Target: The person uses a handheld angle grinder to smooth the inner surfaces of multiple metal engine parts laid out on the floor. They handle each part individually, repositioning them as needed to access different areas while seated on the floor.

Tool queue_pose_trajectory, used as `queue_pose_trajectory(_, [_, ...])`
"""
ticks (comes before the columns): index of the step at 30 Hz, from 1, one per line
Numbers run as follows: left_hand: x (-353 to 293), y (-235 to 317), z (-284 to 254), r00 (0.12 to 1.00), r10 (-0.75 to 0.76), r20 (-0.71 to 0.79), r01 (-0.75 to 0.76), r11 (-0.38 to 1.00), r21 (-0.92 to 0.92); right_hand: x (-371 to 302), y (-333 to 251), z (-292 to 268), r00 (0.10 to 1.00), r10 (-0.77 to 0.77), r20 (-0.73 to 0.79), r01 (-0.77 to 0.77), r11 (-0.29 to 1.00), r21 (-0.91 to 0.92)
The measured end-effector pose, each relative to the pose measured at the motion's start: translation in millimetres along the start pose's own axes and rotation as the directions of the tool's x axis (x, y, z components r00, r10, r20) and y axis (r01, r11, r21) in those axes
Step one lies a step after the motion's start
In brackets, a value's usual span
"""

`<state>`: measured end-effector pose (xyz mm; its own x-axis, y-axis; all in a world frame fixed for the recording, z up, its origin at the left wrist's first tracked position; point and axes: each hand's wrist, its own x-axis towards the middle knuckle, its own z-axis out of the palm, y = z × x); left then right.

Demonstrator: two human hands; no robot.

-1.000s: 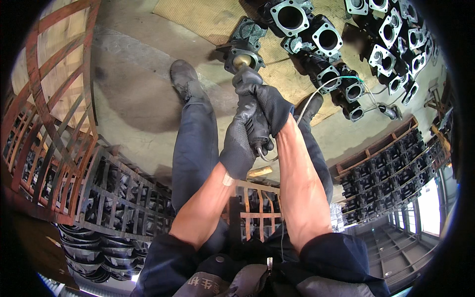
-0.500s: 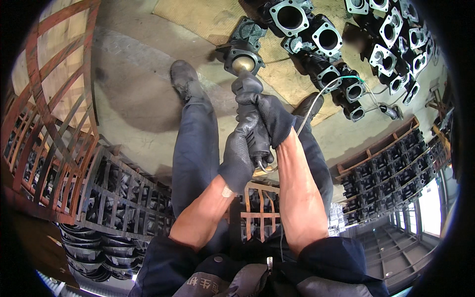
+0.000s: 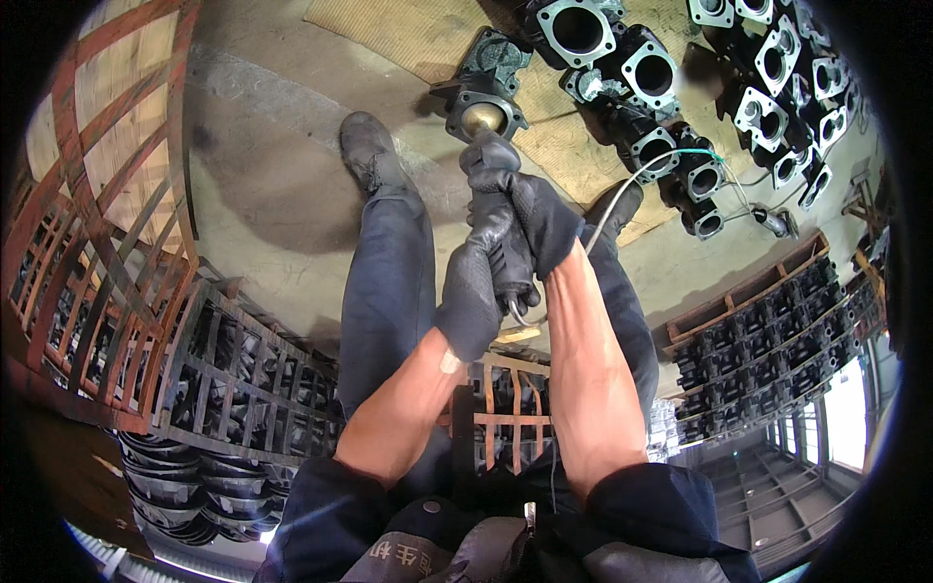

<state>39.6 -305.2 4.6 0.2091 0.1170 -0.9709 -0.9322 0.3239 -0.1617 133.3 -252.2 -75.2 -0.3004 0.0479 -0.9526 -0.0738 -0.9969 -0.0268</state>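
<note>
Our black-gloved left hand (image 3: 471,287) and right hand (image 3: 544,219) grip a black cylindrical power tool (image 3: 513,274), its rounded gold tip (image 3: 483,118) at a dark flanged metal casting (image 3: 458,121); likely heavy, rigid, best held around its body.

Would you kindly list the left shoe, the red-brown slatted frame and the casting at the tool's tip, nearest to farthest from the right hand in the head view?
From the right hand:
1. Casting: just ahead, at the tip of the tool.
2. Left shoe: off to the left.
3. Red-brown slatted frame: at far left.
</note>
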Motion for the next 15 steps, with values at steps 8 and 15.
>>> queue_pose_trajectory(8, [11, 7, 1, 0.999, -0.004, 0.042, 0.005, 1.0, -0.023, 3, -8, 13, 0.998, 0.05, -0.032, -0.046, 0.992, 0.116])
queue_pose_trajectory(15, [-18, 2, 7, 0.998, -0.03, -0.048, 0.031, 0.999, 0.029, -16, -4, 14, 0.995, 0.072, -0.069, -0.066, 0.994, 0.087])
